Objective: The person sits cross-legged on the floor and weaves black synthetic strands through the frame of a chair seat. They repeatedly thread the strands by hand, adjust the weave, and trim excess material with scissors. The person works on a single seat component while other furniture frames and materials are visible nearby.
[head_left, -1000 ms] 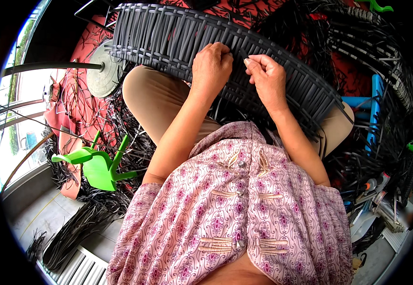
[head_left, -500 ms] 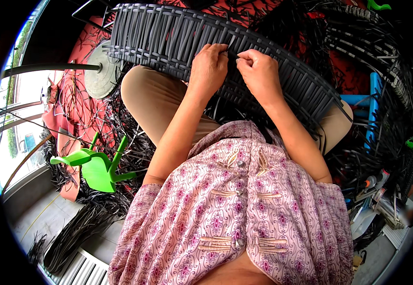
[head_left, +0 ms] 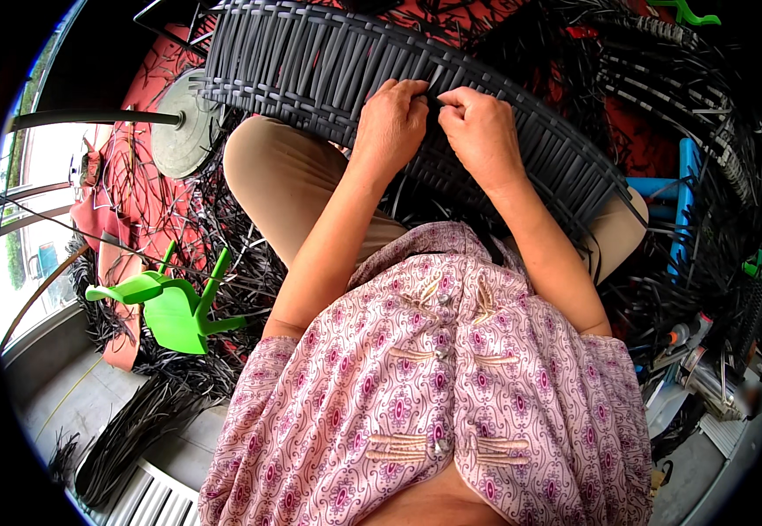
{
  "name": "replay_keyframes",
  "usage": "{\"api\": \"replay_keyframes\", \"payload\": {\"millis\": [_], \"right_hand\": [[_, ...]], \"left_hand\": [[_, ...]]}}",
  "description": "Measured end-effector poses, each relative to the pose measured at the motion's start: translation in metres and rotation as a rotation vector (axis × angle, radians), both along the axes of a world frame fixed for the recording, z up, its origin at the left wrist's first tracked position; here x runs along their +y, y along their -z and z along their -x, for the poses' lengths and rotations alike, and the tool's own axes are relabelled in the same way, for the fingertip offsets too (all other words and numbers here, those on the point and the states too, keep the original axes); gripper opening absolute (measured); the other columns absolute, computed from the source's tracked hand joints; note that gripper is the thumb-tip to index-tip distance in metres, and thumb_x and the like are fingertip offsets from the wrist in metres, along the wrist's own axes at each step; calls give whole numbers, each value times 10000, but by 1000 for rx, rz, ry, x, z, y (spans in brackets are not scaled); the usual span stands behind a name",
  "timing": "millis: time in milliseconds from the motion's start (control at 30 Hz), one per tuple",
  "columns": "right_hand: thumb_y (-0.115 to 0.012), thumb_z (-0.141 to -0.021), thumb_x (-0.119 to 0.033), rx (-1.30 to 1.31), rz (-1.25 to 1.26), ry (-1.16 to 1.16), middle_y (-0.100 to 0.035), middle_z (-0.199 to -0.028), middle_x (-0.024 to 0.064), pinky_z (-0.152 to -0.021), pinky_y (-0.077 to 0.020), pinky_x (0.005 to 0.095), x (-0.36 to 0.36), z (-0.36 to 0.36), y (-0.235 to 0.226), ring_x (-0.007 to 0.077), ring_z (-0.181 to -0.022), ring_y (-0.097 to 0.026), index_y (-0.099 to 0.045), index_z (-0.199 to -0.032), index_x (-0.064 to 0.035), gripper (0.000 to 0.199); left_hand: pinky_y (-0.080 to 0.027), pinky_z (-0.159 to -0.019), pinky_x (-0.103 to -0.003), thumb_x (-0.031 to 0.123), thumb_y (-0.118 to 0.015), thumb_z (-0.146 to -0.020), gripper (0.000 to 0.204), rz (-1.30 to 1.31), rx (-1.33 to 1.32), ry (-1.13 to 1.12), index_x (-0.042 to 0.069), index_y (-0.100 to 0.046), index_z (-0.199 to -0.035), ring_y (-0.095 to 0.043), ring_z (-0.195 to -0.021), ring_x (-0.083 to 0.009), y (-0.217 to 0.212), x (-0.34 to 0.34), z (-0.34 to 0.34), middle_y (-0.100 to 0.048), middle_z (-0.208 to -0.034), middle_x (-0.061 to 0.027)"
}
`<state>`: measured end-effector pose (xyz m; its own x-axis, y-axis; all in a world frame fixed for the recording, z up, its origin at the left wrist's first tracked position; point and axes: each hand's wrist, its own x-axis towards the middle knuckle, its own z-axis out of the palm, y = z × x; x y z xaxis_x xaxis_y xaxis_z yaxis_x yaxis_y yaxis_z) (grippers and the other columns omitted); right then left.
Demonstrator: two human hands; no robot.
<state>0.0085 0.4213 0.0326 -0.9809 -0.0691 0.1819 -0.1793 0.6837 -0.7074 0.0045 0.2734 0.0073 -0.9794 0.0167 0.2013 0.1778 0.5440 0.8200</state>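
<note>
A curved panel woven from dark grey plastic strips (head_left: 276,53) lies across my bent knees, its slats running crosswise between braided edges. At the middle of the panel, my left hand (head_left: 391,123) has its fingers curled and pinched on a dark strip in the weave. Just to the right, thumb and forefinger pressed together, my right hand (head_left: 483,138) pinches at the same spot. A small gap separates the two sets of fingertips. The strip is mostly hidden by my fingers and blends into the dark weave.
Loose black strips cover the red floor covering around me. On the left are a bright green plastic chair (head_left: 175,320), a round grey base with a pole (head_left: 170,140) and a bundle of strips (head_left: 127,443). Blue pipes (head_left: 686,206) and hand tools (head_left: 692,337) lie on the right.
My left hand has moved slightly right, nearer the right hand, which has shifted only a little. The panel sits slightly higher in view. Both hands stay at the same part of the weave.
</note>
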Motion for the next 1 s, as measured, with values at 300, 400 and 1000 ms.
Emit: {"api": "replay_keyframes", "payload": {"millis": [300,400,1000], "right_hand": [[-630,-864,-122,25,22,-17,-710,-826,206,-756,-567,459,-1,4,8,385,-801,-705,-752,-948,-26,176],[-660,-875,-147,-26,17,-8,-717,-845,197,-765,-565,452,-2,3,4,375,-820,-708,-752,-935,-29,161],[-767,-795,-9,147,210,-25,-623,-1110,145,-728,-556,344,-12,-23,5,292,-977,-655,-598,-1185,-24,425]], "left_hand": [[-524,-850,-465,148,-603,-895,282,39,13,131,-4,-723,-1100,-655,-945,-398,2,-10,7,-681,-959,-229],[-557,-758,-390,109,-624,-909,265,134,-17,203,-30,-707,-1119,-698,-867,-358,-4,-21,11,-694,-1016,-202],[-511,-588,-220,146,-782,-866,179,-509,-302,-90,-8,-768,-957,-628,-634,-79,-10,-55,6,-718,-773,-29]]}}
